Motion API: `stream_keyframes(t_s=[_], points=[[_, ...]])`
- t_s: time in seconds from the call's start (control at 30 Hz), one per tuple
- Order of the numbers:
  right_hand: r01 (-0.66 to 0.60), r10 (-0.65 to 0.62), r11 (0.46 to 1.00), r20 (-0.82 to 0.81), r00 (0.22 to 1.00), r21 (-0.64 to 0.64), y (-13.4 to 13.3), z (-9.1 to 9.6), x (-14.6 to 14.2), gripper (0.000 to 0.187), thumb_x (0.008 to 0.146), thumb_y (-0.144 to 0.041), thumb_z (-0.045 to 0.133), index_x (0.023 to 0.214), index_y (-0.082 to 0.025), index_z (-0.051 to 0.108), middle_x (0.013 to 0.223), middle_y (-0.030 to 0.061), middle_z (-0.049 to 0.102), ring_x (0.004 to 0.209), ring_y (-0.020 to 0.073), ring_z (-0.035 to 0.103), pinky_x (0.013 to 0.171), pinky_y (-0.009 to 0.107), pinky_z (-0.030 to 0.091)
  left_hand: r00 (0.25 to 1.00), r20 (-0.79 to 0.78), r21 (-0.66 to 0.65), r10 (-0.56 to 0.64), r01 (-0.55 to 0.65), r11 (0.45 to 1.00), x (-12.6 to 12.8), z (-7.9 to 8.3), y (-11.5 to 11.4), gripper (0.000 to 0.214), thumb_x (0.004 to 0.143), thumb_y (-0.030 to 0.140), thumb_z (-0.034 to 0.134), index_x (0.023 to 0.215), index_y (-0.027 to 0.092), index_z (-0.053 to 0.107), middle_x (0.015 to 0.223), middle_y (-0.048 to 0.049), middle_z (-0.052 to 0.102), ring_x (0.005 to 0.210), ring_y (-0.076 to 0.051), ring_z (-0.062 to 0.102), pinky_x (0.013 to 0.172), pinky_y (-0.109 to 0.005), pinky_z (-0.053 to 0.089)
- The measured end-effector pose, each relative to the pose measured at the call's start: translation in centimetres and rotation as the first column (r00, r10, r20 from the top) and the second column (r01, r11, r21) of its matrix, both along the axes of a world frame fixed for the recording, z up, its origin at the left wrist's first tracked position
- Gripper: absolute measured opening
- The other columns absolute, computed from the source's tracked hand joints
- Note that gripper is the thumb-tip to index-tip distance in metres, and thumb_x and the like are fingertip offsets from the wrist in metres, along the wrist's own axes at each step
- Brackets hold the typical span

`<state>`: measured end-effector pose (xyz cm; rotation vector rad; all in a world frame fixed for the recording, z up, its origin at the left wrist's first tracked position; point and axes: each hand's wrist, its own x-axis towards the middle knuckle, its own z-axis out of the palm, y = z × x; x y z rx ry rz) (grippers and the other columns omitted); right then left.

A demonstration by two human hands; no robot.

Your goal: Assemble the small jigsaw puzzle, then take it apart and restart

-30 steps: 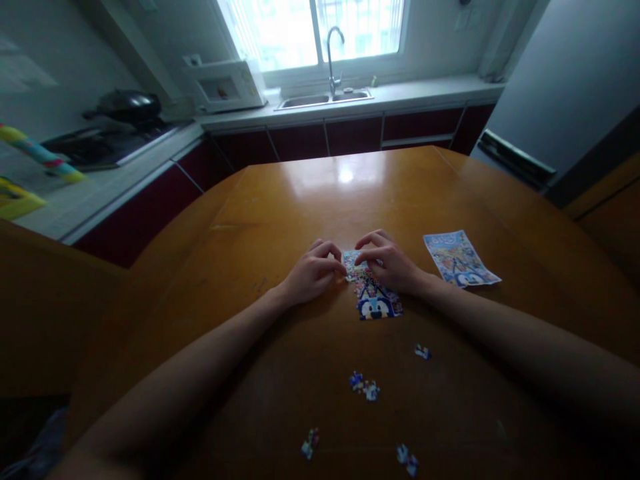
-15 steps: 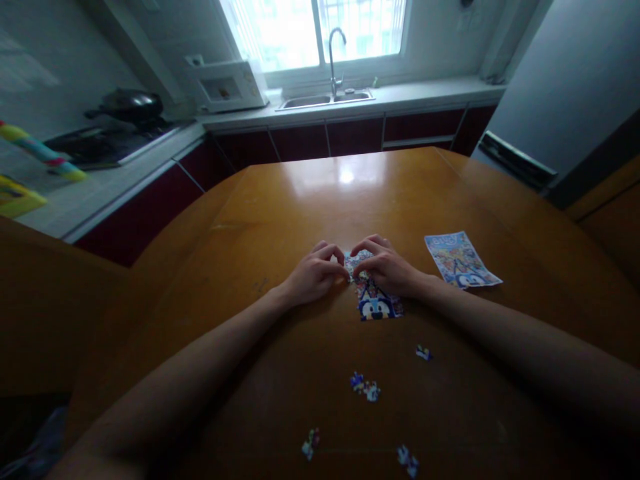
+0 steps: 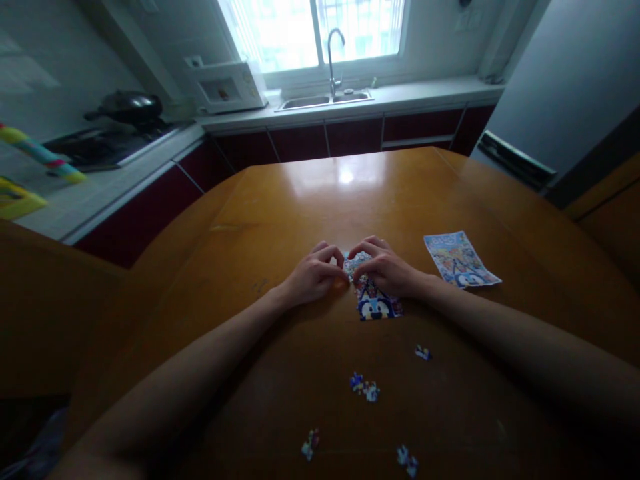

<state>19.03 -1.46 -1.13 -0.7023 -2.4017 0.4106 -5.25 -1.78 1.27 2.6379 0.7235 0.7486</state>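
Wooden table (image 3: 350, 200) fills most of the head view. Behind it is a kitchen: a sink tap (image 3: 333, 60) under the bright window, a white microwave (image 3: 227, 85) to the left of it, a dark wok (image 3: 131, 105) on the stove, and a grey fridge (image 3: 565, 80) at the right.

Near the middle of the table the half-made puzzle (image 3: 375, 303) lies flat, with a blue dog face on its near part. My left hand (image 3: 313, 275) rests at its far left corner and my right hand (image 3: 387, 270) lies over its far right part. The fingertips of both almost meet above the far edge.

Both grips are narrow, with the fingers curled down on the puzzle. My own knuckles cover the tips and the far half, so I cannot tell if a piece is pinched there.

To the right of my right hand, apart from it, lies the picture sheet (image 3: 460, 259). Between my forearms, apart from the puzzle, lie loose pieces: a single piece (image 3: 423, 352), a small pair (image 3: 364, 385), another piece (image 3: 310, 443) and a last piece (image 3: 407, 459) closest to me.
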Motion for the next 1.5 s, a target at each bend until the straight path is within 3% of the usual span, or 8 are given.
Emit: stream_keyframes(t_s=[0.3,0.6,0.87,1.23,1.5], points=[[0.071,-0.074,0.996,-0.066,0.995,-0.047,0.16,0.11,-0.14,0.040,0.077,0.003,0.053,0.085,-0.029,0.076,0.114,0.0019,0.063,0.115,0.0237,0.048,0.101,0.045,0.039,1.000,0.018,0.015,0.024,-0.025,1.000,0.11,0.12,-0.15,0.041,0.075,-0.006,0.048,0.089,0.021,0.076,0.094,-0.0051,0.060,0.094,-0.019,0.051,0.085,-0.034,0.044],[0.061,-0.061,0.998,0.009,0.998,-0.022,0.01,-0.03,-0.21,0.036,0.081,0.000,0.055,0.086,-0.030,0.076,0.116,0.0022,0.063,0.116,0.0251,0.047,0.103,0.047,0.037,0.999,-0.010,0.033,0.039,-0.039,0.999,0.17,-0.40,0.12,0.035,0.087,0.003,0.053,0.086,0.026,0.078,0.090,-0.0043,0.060,0.090,-0.018,0.050,0.082,-0.032,0.044],[0.100,-0.105,0.993,-0.099,0.990,-0.056,-0.10,0.38,-0.27,0.036,0.079,0.002,0.051,0.087,-0.026,0.073,0.112,0.0037,0.063,0.113,0.0226,0.050,0.100,0.043,0.041,0.994,0.063,0.035,0.088,-0.091,0.995,0.31,-0.24,0.08,0.038,0.078,-0.004,0.047,0.085,0.021,0.075,0.091,-0.0048,0.059,0.092,-0.018,0.051,0.082,-0.033,0.045],[0.049,-0.050,0.998,-0.009,0.999,-0.038,0.06,-0.05,-0.23,0.038,0.080,0.000,0.055,0.085,-0.032,0.076,0.114,0.0013,0.063,0.114,0.0245,0.048,0.102,0.046,0.040,0.998,-0.007,-0.011,0.064,-0.064,0.998,0.21,-0.71,0.31,0.034,0.088,0.003,0.054,0.089,0.027,0.078,0.091,-0.0043,0.060,0.092,-0.018,0.050,0.084,-0.032,0.044],[0.028,-0.035,0.996,-0.084,0.996,-0.088,0.08,0.07,-0.21,0.040,0.077,0.003,0.051,0.085,-0.028,0.074,0.115,0.0027,0.061,0.116,0.0231,0.049,0.102,0.044,0.041,0.999,-0.015,-0.026,0.045,-0.046,0.999,0.43,-0.61,0.27,0.038,0.083,-0.003,0.048,0.089,0.024,0.075,0.093,-0.0034,0.060,0.093,-0.018,0.051,0.087,-0.033,0.043]])
